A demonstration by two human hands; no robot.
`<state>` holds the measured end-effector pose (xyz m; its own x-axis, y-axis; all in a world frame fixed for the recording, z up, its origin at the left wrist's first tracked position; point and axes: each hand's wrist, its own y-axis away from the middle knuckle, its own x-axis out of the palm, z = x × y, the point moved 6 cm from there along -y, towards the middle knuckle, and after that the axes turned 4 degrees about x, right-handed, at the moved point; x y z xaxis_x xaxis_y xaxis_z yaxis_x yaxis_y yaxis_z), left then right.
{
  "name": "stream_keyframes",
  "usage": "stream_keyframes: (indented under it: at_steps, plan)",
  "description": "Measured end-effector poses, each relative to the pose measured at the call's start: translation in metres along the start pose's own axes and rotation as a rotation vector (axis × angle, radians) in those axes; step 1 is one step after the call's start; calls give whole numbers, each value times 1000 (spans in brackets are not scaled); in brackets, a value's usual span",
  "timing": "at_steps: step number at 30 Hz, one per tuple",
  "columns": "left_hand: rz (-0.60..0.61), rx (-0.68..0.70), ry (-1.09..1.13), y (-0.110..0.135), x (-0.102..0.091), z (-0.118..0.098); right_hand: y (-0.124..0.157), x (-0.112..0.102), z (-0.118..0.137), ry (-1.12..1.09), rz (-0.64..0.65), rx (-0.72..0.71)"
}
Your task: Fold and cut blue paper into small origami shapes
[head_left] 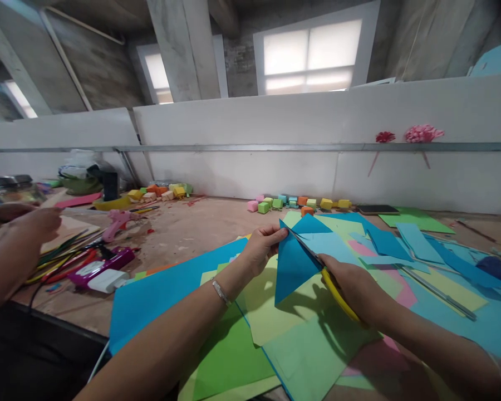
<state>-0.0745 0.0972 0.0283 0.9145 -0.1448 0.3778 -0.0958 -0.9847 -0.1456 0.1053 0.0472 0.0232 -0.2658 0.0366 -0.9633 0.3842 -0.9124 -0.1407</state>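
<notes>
My left hand (264, 248) pinches the upper corner of a blue sheet of paper (293, 266). In my right hand (357, 287) is a pair of scissors (336, 292) with yellow handles. The scissor blades lie along the slanted upper edge of the blue paper, pointing toward my left fingertips; whether they are open or closed I cannot tell. A smaller blue piece (313, 224) shows just behind the blades. Beneath both hands spread overlapping sheets of yellow, green, pink and blue paper (234, 348).
Small coloured paper cubes (278, 204) line the back by the white partition (234, 172). At left are a pink glue gun (116, 223), a purple power strip (102, 267) and another person's hands (37, 228). A metal craft knife (440, 294) and a dark phone (378, 210) lie at right.
</notes>
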Motion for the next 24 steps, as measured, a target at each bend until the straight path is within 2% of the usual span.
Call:
stream_keyframes:
  at_steps: [5,10,16,24]
  plan:
    - [6,34,3,1,1,-3,-1,0,-1,13,15,28]
    - [-16,51,-8,-2,-3,1,-2,0,0,-105,-57,-35]
    - [21,37,-51,-3,-4,8,-1,2,2,-259,-53,-61]
    - [38,24,-83,1,0,10,-2,0,2,-156,-68,23]
